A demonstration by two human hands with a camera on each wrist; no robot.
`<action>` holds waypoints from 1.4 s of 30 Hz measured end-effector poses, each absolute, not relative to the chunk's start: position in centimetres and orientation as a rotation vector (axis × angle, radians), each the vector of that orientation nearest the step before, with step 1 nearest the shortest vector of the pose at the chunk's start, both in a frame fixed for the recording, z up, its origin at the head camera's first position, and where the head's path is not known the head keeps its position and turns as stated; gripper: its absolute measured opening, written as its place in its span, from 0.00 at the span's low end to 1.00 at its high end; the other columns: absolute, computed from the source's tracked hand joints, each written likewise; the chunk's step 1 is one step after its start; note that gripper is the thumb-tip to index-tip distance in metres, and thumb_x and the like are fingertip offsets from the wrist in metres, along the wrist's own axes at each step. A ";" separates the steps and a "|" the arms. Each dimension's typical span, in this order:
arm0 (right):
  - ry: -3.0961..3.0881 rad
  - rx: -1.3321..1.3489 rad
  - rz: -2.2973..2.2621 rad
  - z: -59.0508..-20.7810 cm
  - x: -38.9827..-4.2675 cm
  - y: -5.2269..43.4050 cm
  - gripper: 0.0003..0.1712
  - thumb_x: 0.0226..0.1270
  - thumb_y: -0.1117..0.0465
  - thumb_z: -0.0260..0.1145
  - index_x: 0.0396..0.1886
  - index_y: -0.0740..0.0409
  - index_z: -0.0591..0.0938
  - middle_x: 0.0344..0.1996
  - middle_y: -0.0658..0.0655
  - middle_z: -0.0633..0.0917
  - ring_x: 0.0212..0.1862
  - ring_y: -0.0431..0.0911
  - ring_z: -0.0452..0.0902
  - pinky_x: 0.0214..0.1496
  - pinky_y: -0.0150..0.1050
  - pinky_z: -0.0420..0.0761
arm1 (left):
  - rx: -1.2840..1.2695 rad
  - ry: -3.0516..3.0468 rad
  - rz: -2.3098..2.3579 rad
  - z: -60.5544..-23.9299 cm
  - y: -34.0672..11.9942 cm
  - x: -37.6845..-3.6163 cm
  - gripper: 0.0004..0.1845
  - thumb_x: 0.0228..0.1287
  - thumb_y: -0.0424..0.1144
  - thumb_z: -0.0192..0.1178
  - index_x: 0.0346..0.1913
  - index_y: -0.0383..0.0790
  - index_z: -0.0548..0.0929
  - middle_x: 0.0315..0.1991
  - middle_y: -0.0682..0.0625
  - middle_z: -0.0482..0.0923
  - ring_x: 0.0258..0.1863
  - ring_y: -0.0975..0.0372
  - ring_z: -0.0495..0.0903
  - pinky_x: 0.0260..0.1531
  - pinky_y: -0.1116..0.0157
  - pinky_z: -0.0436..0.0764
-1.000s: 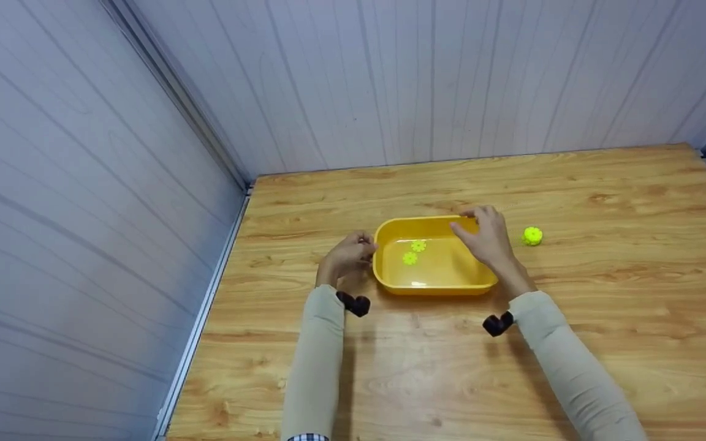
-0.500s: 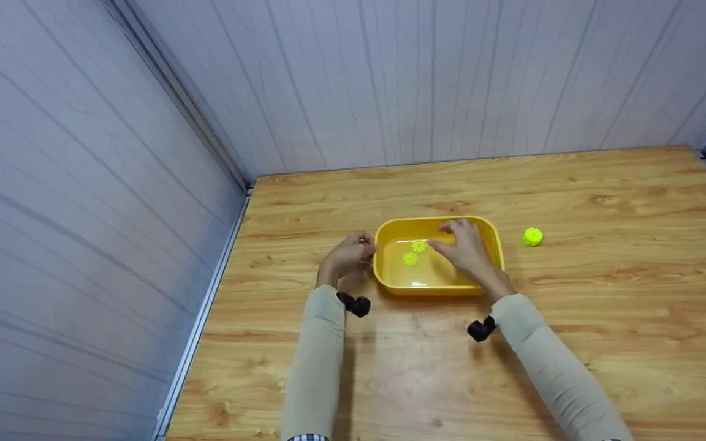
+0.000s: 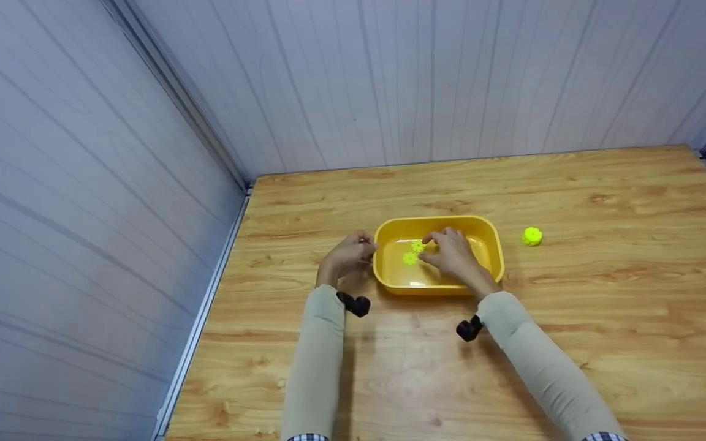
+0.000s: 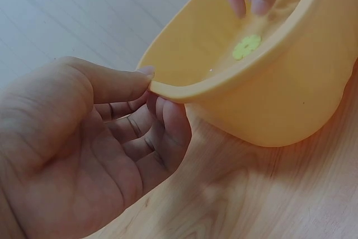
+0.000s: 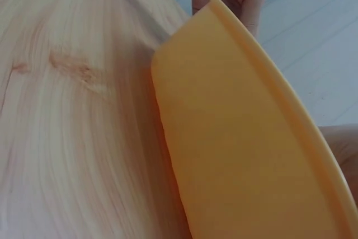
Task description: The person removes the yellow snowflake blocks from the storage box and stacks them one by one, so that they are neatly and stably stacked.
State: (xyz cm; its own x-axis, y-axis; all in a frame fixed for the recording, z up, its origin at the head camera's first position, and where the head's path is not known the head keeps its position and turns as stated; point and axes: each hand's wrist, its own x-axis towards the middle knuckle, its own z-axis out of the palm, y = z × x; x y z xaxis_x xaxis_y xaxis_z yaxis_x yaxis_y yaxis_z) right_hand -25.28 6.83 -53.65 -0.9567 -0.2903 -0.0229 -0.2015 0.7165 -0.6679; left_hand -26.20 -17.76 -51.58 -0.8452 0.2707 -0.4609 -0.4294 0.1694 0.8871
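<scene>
A yellow plastic tub (image 3: 439, 290) stands on the wooden table. My left hand (image 3: 347, 256) pinches its left rim between thumb and curled fingers, plainest in the left wrist view, where the hand (image 4: 72, 144) fills the left side. On the tub floor lie two flat, neon-yellow flower-shaped pieces, a nearer one (image 3: 410, 259) and a farther one (image 3: 418, 245). My right hand (image 3: 456, 256) reaches down into the tub, thumb and fingers spread apart beside the farther piece. The tub's side wall (image 5: 235, 116) hides most of that hand in the right wrist view.
To the right of the tub sits a small neon-yellow flower-shaped stack (image 3: 532, 236) on the table (image 3: 622, 294). Pale panel walls (image 3: 426, 79) close off the back and left. Black wrist cameras (image 3: 468, 329) jut inward from both sleeves.
My right hand has moved left and down from the tub's right back rim to beside the flower pieces. My left hand keeps its hold on the rim; the stack has stayed put.
</scene>
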 end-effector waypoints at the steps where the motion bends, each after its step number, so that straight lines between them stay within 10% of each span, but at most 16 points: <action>1: 2.800 -0.412 -1.037 -53.7 -25.3 6.6 0.21 0.58 0.51 0.67 0.49 0.55 0.79 0.42 0.60 0.73 0.44 0.53 0.62 0.45 0.45 0.63 | -0.153 1.918 1.732 -51.6 -17.8 -26.2 0.04 0.67 0.32 0.49 0.39 0.40 0.65 0.31 0.48 0.66 0.28 0.59 0.69 0.37 0.58 0.69; 42: 2.842 -0.695 -0.671 -53.7 -25.6 4.5 0.13 0.54 0.61 0.68 0.41 0.56 0.81 0.44 0.60 0.67 0.47 0.55 0.56 0.49 0.49 0.59 | -0.167 1.934 1.705 -51.4 -17.7 -26.2 0.05 0.67 0.33 0.51 0.39 0.40 0.65 0.32 0.49 0.66 0.29 0.60 0.68 0.36 0.60 0.70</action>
